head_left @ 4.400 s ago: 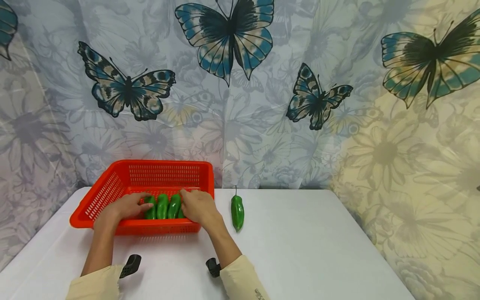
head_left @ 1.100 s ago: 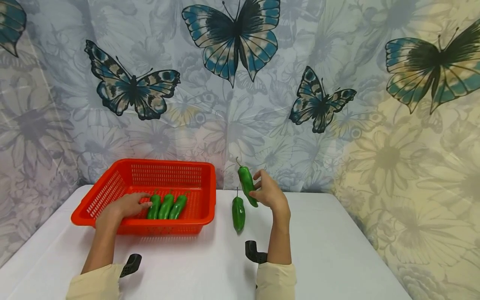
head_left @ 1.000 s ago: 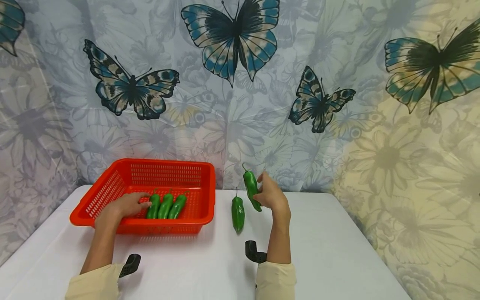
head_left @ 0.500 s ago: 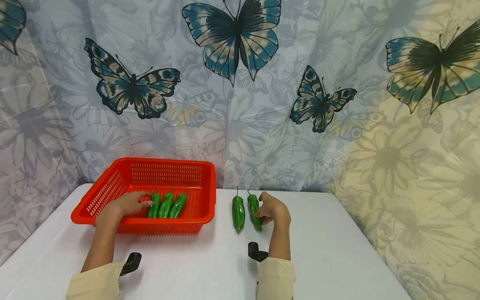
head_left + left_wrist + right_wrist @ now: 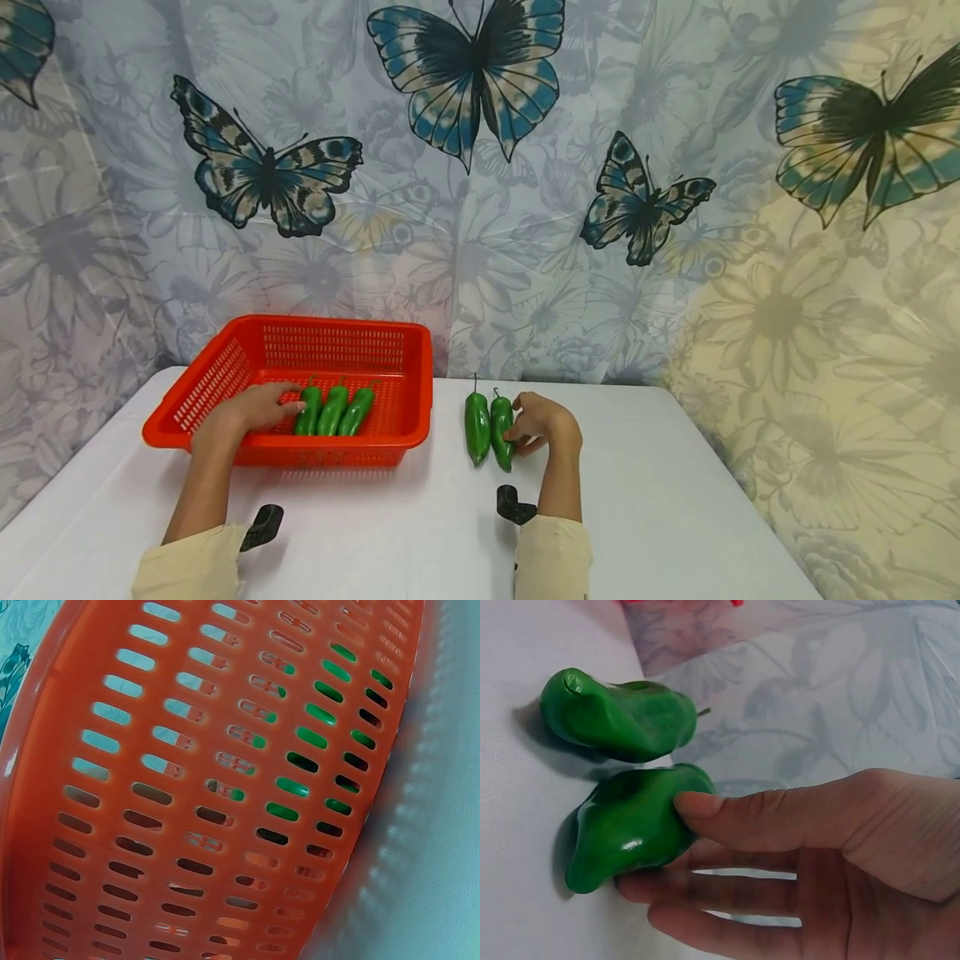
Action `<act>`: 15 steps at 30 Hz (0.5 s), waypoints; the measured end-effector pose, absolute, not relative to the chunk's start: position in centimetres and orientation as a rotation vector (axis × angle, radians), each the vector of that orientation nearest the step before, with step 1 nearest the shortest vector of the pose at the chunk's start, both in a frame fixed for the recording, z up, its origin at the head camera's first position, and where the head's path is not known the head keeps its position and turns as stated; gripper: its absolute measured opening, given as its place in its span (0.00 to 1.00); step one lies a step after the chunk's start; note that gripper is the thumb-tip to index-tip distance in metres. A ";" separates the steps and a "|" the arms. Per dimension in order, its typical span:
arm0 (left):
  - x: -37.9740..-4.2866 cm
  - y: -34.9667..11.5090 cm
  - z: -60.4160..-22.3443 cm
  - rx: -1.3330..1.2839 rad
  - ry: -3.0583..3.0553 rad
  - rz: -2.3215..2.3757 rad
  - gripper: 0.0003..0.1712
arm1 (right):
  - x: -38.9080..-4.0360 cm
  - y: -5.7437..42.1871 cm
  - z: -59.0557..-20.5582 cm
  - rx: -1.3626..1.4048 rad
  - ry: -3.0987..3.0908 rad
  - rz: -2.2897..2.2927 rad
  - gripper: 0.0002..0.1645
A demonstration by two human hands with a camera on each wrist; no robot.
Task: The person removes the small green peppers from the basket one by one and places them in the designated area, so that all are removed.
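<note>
In the head view, a red plastic basket (image 5: pixel 341 454) stands on the left of the table with three green peppers (image 5: pixel 332 410) side by side inside. My left hand (image 5: pixel 247 412) reaches over its front rim, thumb and fingertips at the leftmost pepper; the left wrist view shows mainly the slotted basket wall (image 5: pixel 187 742). Right of the basket, a green pepper (image 5: pixel 477 427) lies on the table, stem away from me. Close beside it lies another green pepper (image 5: pixel 501 432), pinched by my right hand (image 5: pixel 546 423). In the right wrist view the thumb (image 5: pixel 765 814) presses that pepper (image 5: pixel 630 832), fingers under its far side.
The white table (image 5: pixel 645 500) runs up to a butterfly-print cloth (image 5: pixel 517 275) hanging behind it. Black wrist mounts (image 5: pixel 262 528) stick out from the two sleeves, low over the table.
My right hand has taken a pepper out of the basket, carried it right, lowered it to the table and shifted it left against the first one. The left hand has stayed in the basket.
</note>
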State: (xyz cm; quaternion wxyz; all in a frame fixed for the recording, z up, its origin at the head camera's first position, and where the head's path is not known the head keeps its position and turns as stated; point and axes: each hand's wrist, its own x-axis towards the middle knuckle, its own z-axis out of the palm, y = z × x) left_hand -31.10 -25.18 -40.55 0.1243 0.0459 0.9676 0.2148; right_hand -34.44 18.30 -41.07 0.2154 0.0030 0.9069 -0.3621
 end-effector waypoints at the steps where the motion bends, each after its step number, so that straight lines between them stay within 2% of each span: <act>1: -31.1 -25.2 -40.5 0.129 2.818 0.627 0.36 | -34.4 18.3 -41.0 0.003 2.513 -0.998 0.41; 15: -31.1 -25.3 -40.6 0.130 2.807 0.632 0.36 | -34.8 18.2 -41.1 -0.038 2.572 -0.879 0.37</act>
